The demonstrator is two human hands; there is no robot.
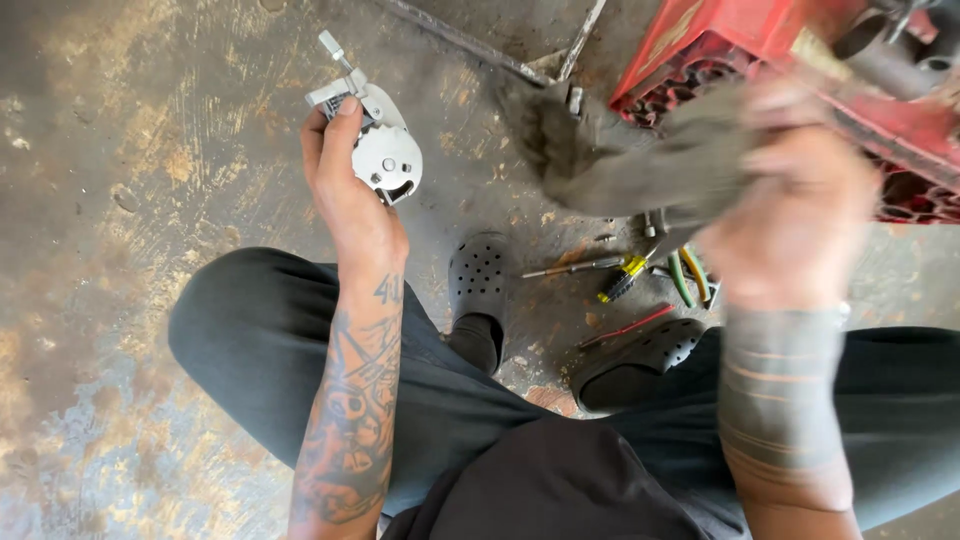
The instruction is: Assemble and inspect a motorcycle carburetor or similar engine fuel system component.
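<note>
Fingers of the left hand are wrapped round a small silver-grey round metal mechanism w/ a short lever sticking out its top, thumb pressed on its upper edge; the part is held up off the floor, upper left of centre, above the person's left knee. Right hand is motion-blurred, fingers clenched on a dirty grey-green rag that trails out to the left, between the two hands & just in front of a red plastic crate w/ lattice sides at top right. Rag hangs above the stained, rust-patched concrete floor. Person squats in dark trousers, feet in black perforated clogs; the 2nd clog sits right of it. On the floor betw. the clogs & the crate: a screwdriver w/ yellow-and-black handle, a slim metal-shafted tool beside it, green & yellow cables, a thin red rod. Long metal bar lies across the floor at top.
</note>
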